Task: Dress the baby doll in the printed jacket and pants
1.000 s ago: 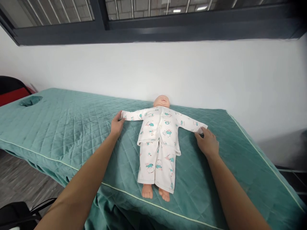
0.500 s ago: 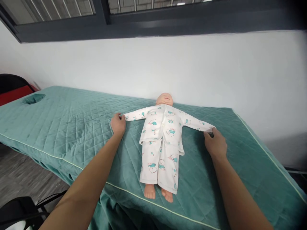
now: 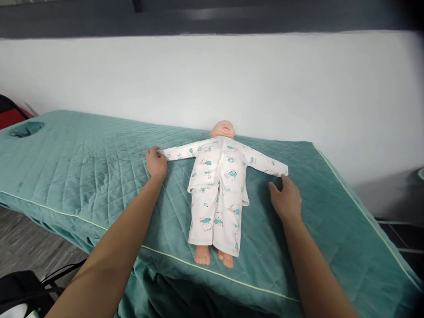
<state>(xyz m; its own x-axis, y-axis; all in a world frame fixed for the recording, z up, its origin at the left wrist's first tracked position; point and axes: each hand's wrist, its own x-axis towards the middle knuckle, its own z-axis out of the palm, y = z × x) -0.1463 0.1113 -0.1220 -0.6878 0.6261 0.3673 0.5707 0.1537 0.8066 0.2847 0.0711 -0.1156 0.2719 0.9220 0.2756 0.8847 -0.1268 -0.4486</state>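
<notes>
A baby doll lies on its back, dressed in a white pajama top and matching pajama pants with small green and pink prints. Both its sleeves stretch out sideways, and its bare feet point toward me. My left hand is closed at the cuff of the sleeve on the left, its fingertips partly hidden. Beside the cuff of the other sleeve, my right hand is open, thumb and forefinger apart. The forefinger is close to the cuff's lower edge; whether it touches I cannot tell.
The doll lies on a green quilted bed cover with pale piping, which has a round hole at its far left. A white wall rises directly behind the bed. Black equipment stands at the lower left.
My right hand has let go of its sleeve cuff, and its thumb and forefinger have parted. My left hand stays at the other cuff. The camera view has tilted down slightly.
</notes>
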